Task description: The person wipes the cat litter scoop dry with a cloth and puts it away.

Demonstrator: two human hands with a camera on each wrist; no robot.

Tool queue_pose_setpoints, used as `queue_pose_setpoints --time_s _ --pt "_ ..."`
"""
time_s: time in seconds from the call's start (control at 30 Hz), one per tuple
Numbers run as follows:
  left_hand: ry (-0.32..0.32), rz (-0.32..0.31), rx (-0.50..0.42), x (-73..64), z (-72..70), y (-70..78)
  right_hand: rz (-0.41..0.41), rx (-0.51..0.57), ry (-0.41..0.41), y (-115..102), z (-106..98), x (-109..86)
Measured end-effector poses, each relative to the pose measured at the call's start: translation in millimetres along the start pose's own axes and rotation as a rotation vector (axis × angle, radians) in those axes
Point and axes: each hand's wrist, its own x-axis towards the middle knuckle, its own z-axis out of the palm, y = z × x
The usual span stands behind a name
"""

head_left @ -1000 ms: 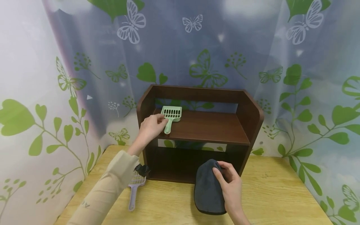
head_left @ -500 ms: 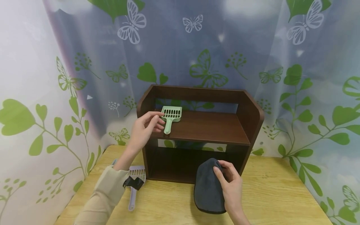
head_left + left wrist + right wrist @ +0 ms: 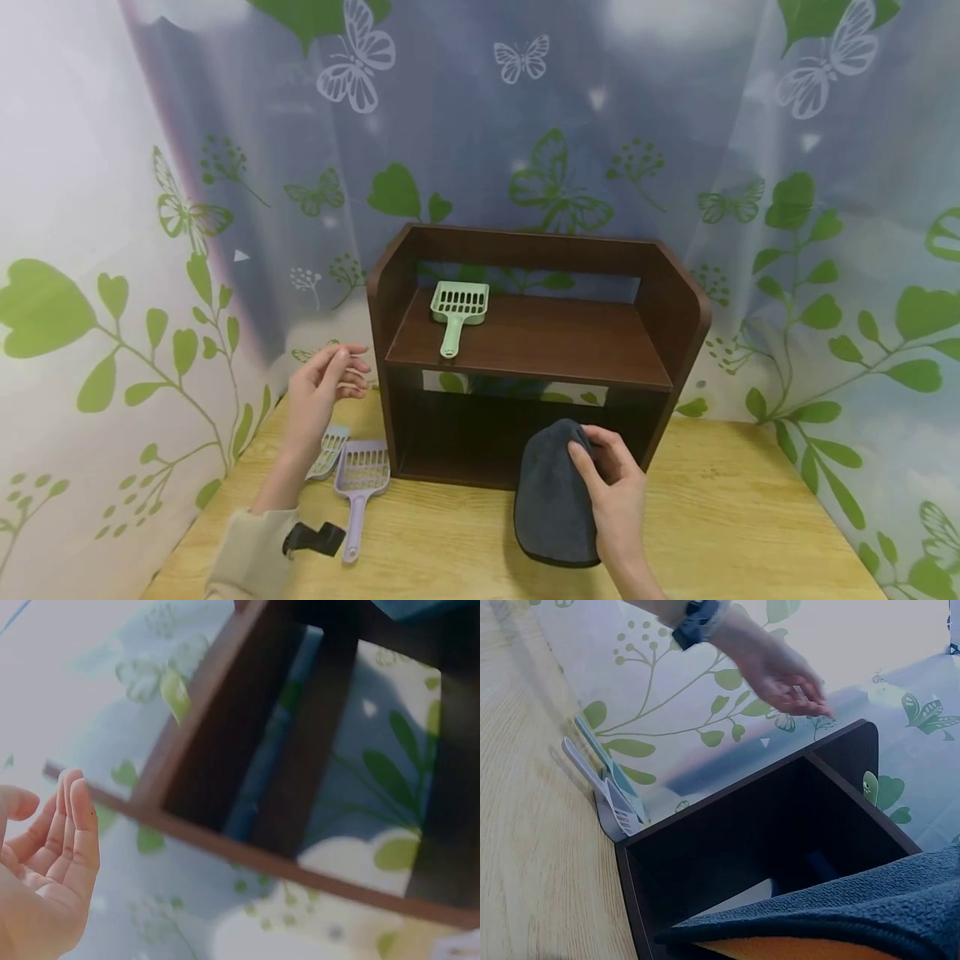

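The right hand (image 3: 617,492) grips a dark blue cloth (image 3: 555,500), pinching its upper part between thumb and fingers. The cloth is held at the front of the shelf (image 3: 562,337), before the right part of the lower compartment, with its rounded lower end towards the near edge of the surface (image 3: 750,500). Whether that end touches the surface cannot be determined. The right wrist view shows an orange area beneath the cloth's dark border. The left hand (image 3: 321,396) is unclenched and free, fingers loosely bent; it is raised just outside the shelf's left side panel, towards the left edge of the surface. A black strap (image 3: 311,537) and a beige sleeve (image 3: 251,554) are noted at the left wrist. A green scoop (image 3: 454,319) lies on the upper board of the shelf, near the left side panel, its slotted head towards the back edge and its handle ending just short of the front edge. A purple scoop (image 3: 358,493) lies on the surface beside the shelf's front left corner, handle pointing to the near edge. A pale blue scoop (image 3: 330,454) lies just beside it, nearer the left edge of the surface, partly hidden by the left forearm in the head view; contact between these two cannot be confirmed. A printed curtain (image 3: 465,100) with leaves and butterflies hangs behind the shelf.
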Motion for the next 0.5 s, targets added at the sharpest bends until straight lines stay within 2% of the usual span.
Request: queue_pose_setpoints --time_s 0.23,0.37,0.5 --pt "0.089 -0.139 0.008 -21.0 -29.4 -26.8 0.01 -0.007 0.001 0 3 1.5" --pt "0.098 -0.211 0.05 -31.4 -40.5 -41.1 0.022 -0.002 -0.005 0 6 1.5" --pt "0.087 -0.294 0.139 -41.2 -48.9 -55.5 0.028 0.003 -0.002 2 7 1.6"
